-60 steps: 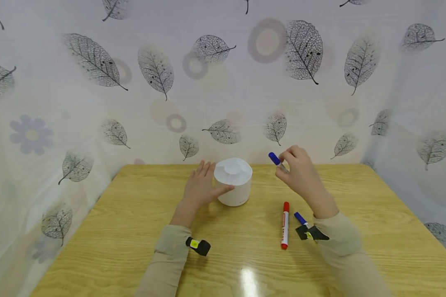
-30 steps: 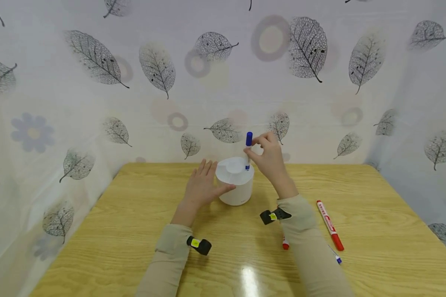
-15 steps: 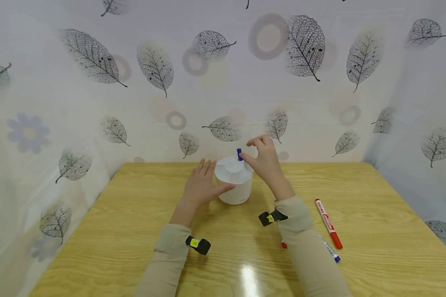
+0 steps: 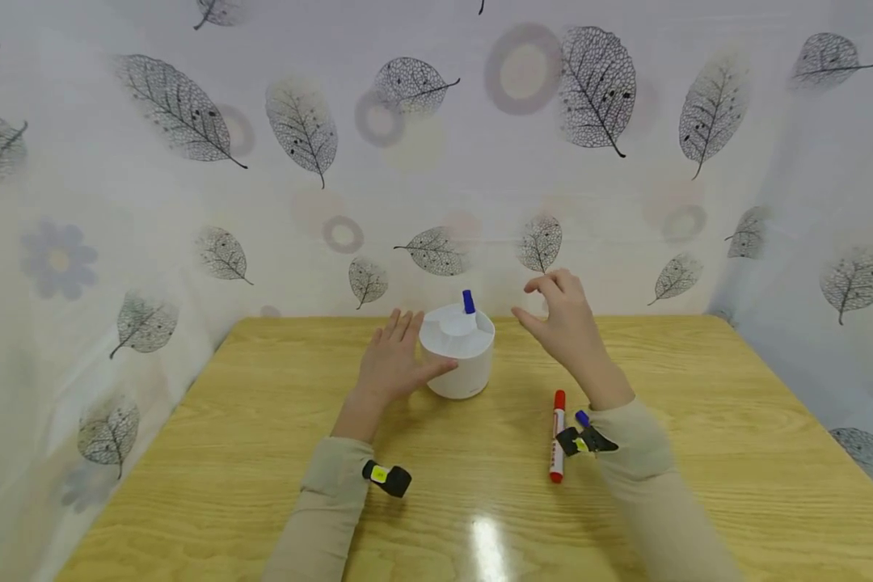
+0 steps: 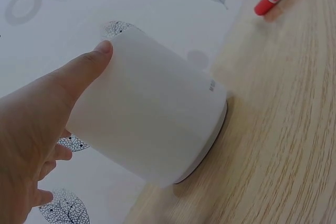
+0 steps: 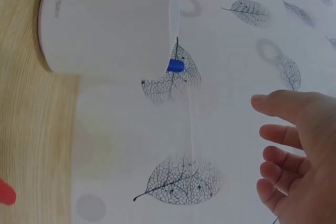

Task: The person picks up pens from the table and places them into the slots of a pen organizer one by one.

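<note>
A white round pen holder (image 4: 460, 376) with compartments stands on the table. My left hand (image 4: 389, 368) rests against its left side, thumb laid across the front and fingers straight along the far left. In the left wrist view the thumb lies on the white wall near the rim. A blue-capped marker (image 4: 469, 301) stands in a rear compartment, only its cap showing above the rim. To the right, my right hand (image 4: 567, 327) hovers in the air with thumb and fingers spread apart, holding nothing. In the right wrist view, a gap separates it from the blue cap.
A red marker (image 4: 558, 453) lies on the wooden table (image 4: 298, 404) right of the holder. Beside it, another blue-capped marker (image 4: 582, 419) is mostly hidden under the right wrist camera (image 4: 585, 441). A leaf-patterned curtain (image 4: 436, 162) hangs behind the table.
My right hand brought the blue-capped marker over the holder, lowered it into a rear compartment, let go, and moved back to the right. My left hand stayed at the holder.
</note>
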`<move>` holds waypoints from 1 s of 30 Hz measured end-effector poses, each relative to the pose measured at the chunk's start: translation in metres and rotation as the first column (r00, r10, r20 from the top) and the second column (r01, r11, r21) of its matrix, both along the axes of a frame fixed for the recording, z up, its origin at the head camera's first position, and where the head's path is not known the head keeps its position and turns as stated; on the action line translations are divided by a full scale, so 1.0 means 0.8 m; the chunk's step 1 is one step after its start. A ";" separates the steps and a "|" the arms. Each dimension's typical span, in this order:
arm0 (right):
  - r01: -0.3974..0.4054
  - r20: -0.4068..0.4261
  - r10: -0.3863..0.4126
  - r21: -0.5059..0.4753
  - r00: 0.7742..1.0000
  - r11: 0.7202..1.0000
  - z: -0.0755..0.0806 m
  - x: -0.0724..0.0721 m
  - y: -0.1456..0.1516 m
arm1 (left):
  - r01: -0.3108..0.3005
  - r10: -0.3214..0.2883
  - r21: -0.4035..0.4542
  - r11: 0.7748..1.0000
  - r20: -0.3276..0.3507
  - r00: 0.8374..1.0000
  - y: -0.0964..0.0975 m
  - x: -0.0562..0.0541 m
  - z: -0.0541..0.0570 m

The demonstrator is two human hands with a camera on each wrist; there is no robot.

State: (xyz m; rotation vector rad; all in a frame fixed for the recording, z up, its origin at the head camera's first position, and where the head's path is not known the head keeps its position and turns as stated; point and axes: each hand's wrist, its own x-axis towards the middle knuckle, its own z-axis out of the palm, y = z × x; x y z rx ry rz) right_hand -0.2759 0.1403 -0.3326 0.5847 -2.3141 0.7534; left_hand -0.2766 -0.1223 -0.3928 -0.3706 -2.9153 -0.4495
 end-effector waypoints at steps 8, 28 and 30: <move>0.072 -0.020 -0.071 0.047 0.997 0.996 -0.017 0.013 0.049 | 0.019 -0.019 -0.003 1.000 -0.009 1.000 -0.004 -0.009 -0.006; 0.234 0.082 -0.258 0.224 0.963 0.946 -0.087 0.050 0.146 | 0.056 -0.056 0.005 0.998 -0.008 0.998 -0.014 -0.027 -0.010; 0.231 0.114 -0.268 0.263 0.957 0.937 -0.091 0.052 0.153 | 0.060 -0.060 0.002 0.998 -0.013 0.998 -0.014 -0.030 -0.011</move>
